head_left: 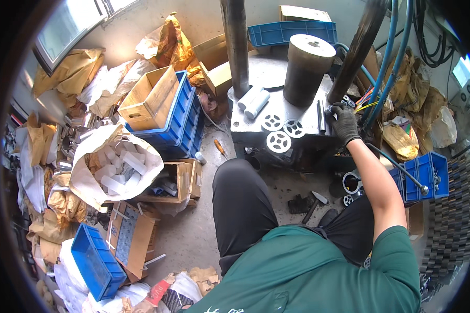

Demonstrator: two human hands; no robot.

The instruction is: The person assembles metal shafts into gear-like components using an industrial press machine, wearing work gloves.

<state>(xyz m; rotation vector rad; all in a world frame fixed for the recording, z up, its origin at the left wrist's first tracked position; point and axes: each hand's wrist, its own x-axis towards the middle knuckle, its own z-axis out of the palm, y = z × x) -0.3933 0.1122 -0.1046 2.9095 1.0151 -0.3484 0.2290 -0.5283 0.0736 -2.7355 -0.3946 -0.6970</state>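
My right hand [343, 122], in a dark glove, rests with curled fingers at the right edge of a steel press table [245, 122], close to the right column [357, 49]. What the fingers hold is hidden. Three white spoked discs [278, 141] lie on the table to the left of the hand, with a thin metal rod [321, 116] between them and the glove. Two white cylinders [253, 100] lie near the left column [236, 47]. A large dark metal cylinder [308, 68] stands behind. My left hand is out of sight.
My dark-trousered knee [240, 198] points at the table. A hammer [314, 204] lies on the floor. Blue crates [178, 112] with a cardboard box [150, 96], a sack of white tubes [123, 167], another blue crate [425, 175] on the right, and hoses [389, 57].
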